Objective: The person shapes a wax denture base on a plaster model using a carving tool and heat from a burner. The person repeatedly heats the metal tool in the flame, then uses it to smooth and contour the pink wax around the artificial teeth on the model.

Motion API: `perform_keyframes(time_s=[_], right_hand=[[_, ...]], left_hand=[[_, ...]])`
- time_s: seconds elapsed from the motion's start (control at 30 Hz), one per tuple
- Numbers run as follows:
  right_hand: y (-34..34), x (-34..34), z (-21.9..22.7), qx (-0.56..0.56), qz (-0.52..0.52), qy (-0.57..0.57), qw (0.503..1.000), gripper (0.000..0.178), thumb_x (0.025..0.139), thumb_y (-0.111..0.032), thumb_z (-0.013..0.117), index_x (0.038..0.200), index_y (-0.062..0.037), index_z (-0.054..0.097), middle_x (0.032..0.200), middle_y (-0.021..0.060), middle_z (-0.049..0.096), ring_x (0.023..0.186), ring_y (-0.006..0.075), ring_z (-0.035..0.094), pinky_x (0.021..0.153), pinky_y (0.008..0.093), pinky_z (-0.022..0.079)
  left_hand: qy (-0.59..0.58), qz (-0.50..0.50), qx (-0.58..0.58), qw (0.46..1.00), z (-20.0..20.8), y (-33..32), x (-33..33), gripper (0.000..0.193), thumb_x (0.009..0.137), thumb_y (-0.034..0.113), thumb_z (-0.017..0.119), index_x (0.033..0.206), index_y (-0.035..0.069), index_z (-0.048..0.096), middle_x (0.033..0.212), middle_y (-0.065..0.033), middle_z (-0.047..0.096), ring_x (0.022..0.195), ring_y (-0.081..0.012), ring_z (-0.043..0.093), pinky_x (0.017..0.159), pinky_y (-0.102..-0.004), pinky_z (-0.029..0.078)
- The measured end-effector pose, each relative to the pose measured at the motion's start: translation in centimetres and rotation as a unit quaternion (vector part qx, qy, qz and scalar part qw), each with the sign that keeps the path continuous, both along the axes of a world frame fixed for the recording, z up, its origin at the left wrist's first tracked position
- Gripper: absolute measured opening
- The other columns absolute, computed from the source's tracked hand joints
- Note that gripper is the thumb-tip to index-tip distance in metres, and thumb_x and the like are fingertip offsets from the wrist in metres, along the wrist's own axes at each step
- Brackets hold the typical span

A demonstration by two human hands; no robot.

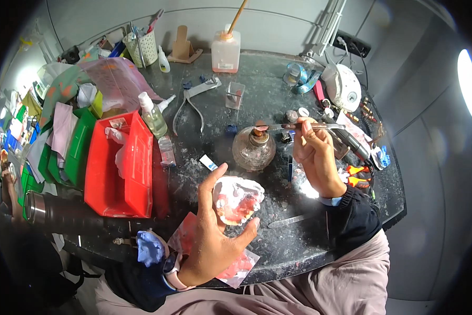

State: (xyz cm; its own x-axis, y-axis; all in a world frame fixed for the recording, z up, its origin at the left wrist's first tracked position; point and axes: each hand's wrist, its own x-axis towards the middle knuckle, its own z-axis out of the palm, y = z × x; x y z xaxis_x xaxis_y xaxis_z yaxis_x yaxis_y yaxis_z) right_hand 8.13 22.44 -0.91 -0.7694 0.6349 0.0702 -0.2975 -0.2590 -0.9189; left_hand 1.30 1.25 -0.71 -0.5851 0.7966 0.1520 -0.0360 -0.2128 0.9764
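Note:
My left hand (213, 249) is closed around a white dental cast (237, 195), thumb and fingers at its sides, with pink wax over its middle. Between the fingers of my right hand (317, 155) is a wax knife (288, 126), held level. Its tip, with something pink on it, is at the top of a glass spirit lamp (253, 153); I cannot make out a flame. Pink wax sheets (235, 269) lie partly hidden under my left hand. A blue dental piece (150, 248) sits beside my left wrist.
A red bin (123, 173) stands at the left, with a spray bottle (153, 116) behind it. Pliers (196, 100), a small clear box (235, 95) and a plastic bottle (226, 51) are farther back. Orange-handled pliers (357, 177) lie at the right; a flat metal blade (288, 221) is near the front.

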Motion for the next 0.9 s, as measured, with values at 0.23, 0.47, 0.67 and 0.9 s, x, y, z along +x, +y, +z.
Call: perform_keyframes(time_s=[0.23, 0.47, 0.67, 0.9], right_hand=[[0.0, 0.0, 0.1, 0.011, -0.019, -0.017, 1.000, 0.024, 0.088, -0.027, 0.048, 0.097, -0.0048, 0.052, 0.058, 0.0000, 0.045, 0.048, 0.0079, 0.041, 0.044, 0.0218, 0.032], [0.0, -0.1, 0.1, 0.023, -0.027, -0.031, 0.999, 0.026, 0.088, -0.027, 0.048, 0.097, -0.0037, 0.051, 0.059, -0.0007, 0.043, 0.049, 0.0068, 0.040, 0.045, 0.0213, 0.031], [-0.1, -0.1, 0.4, 0.030, -0.044, -0.045, 0.998, 0.028, 0.088, -0.029, 0.049, 0.097, -0.0029, 0.052, 0.058, -0.0004, 0.043, 0.049, 0.0069, 0.040, 0.045, 0.0208, 0.031], [-0.1, -0.2, 0.1, 0.022, -0.043, -0.048, 0.998, 0.028, 0.087, -0.029, 0.049, 0.098, -0.0029, 0.053, 0.057, 0.0000, 0.043, 0.049, 0.0068, 0.040, 0.044, 0.0207, 0.031]], left_hand=[[0.088, 0.030, -0.072, 0.993, 0.4, -0.3, -0.2, 0.075, 0.065, -0.005, 0.061, 0.129, 0.000, 0.021, 0.127, -0.0172, 0.029, 0.113, -0.0259, 0.039, 0.090, -0.0333, 0.037], [0.092, 0.018, -0.086, 0.992, 0.1, -0.7, -0.7, 0.074, 0.064, -0.005, 0.061, 0.128, 0.000, 0.025, 0.125, -0.0157, 0.034, 0.111, -0.0258, 0.041, 0.087, -0.0328, 0.038], [0.210, -0.001, -0.065, 0.976, 0.5, -0.5, -0.9, 0.076, 0.064, -0.011, 0.060, 0.128, -0.003, 0.020, 0.113, -0.0176, 0.041, 0.098, -0.0194, 0.050, 0.082, -0.0277, 0.044], [0.256, -0.001, -0.083, 0.963, 0.9, -0.7, -1.0, 0.078, 0.064, -0.009, 0.061, 0.130, -0.005, 0.019, 0.112, -0.0183, 0.042, 0.098, -0.0204, 0.048, 0.081, -0.0285, 0.044]])
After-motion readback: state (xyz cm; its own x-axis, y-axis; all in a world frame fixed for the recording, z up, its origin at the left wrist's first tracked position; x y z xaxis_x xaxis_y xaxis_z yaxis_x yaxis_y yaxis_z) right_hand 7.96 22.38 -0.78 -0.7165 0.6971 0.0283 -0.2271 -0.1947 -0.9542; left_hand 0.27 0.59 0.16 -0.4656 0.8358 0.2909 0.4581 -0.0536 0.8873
